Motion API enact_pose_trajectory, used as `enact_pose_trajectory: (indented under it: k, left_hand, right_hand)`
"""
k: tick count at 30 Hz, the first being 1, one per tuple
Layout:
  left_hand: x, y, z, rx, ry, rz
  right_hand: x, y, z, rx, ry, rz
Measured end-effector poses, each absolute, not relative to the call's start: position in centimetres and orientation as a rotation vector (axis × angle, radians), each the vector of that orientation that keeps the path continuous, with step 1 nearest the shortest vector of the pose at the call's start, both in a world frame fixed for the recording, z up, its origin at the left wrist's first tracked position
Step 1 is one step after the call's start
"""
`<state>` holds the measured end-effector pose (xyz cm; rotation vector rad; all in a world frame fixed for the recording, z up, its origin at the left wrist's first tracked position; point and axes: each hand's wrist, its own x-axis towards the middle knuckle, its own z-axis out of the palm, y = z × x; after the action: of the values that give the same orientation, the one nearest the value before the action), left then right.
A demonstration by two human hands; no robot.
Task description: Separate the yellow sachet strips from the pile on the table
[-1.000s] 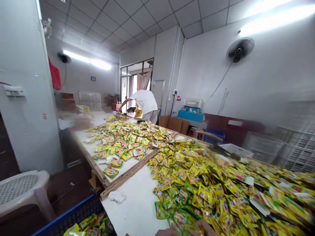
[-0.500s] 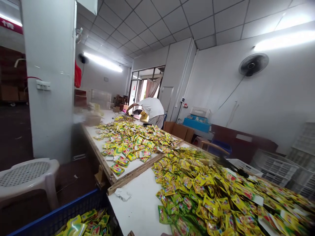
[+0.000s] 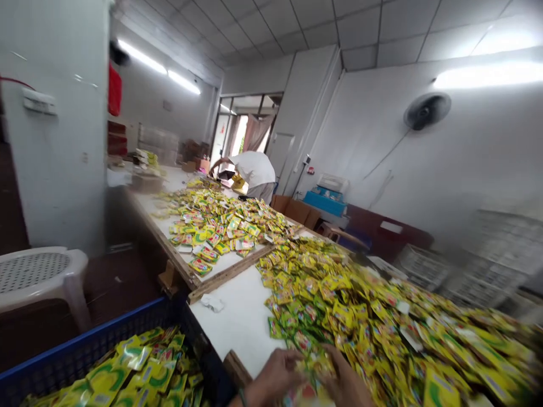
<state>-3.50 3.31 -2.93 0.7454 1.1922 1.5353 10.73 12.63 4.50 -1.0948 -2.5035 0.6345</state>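
At the bottom edge, my left hand (image 3: 275, 377) has its fingers bent and pinched at the left side of a yellow-green sachet (image 3: 314, 366). My right hand (image 3: 347, 380) closes on the sachet's other side, its fingers blurred. More sachets lie under and between the hands, smeared too much to make out singly. A large heap of yellow and green sachets (image 3: 360, 316) spreads ahead and to the right over the white tabletop (image 3: 237, 308). The wrist of my left hand wears a dark band.
A blue plastic crate (image 3: 106, 330) holding yellow packets stands at lower left, below the wooden table edge. Beyond a wooden strip (image 3: 231, 274) lie yellow cards or packs (image 3: 212, 226). A white stool (image 3: 46, 271) is at left. A person (image 3: 254, 172) bends over the far end.
Both my hands have come up into view at the bottom, around a sachet. The view has tilted down and turned left, showing more of the blue crate. The far person stays bent over.
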Motion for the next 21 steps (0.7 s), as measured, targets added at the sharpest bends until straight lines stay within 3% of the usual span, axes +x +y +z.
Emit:
enact_pose_trajectory:
  k: [5,14,21]
  left_hand:
    - [-4.1,1.6,-0.4,0.663,1.052,1.534]
    - [-4.4,1.4,-1.2,0.567,0.974,1.451]
    - [-4.3,1.6,-1.1,0.55,0.988,1.43]
  right_hand:
    - [9.3,11.3,8.0,-1.054,-2.549,0.644]
    - [8.4,10.8,6.6,-1.048,-2.54,0.695]
    - [9.8,11.8,8.1,-1.094,-2.627,0.822]
